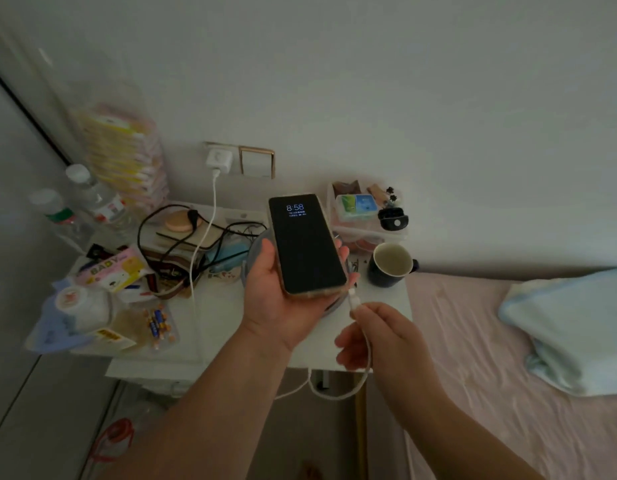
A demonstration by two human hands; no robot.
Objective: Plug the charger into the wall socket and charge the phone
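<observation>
Right now your left hand point(282, 289) is palm-up over the bedside table point(224, 320), cradling the phone point(306, 243) with thumb on its left edge and fingertips curled over the right edge; screen faces up, lit, showing 8:58. Your right hand point(379, 336) sits just below the phone's lower end, thumb and forefinger pinched on the white cable point(203, 244) just behind the connector point(353, 297). Connector tip is at the phone's bottom edge; can't tell if it's seated. Charger point(219, 159) is plugged into the wall socket point(227, 160), cable hanging down across the table.
</observation>
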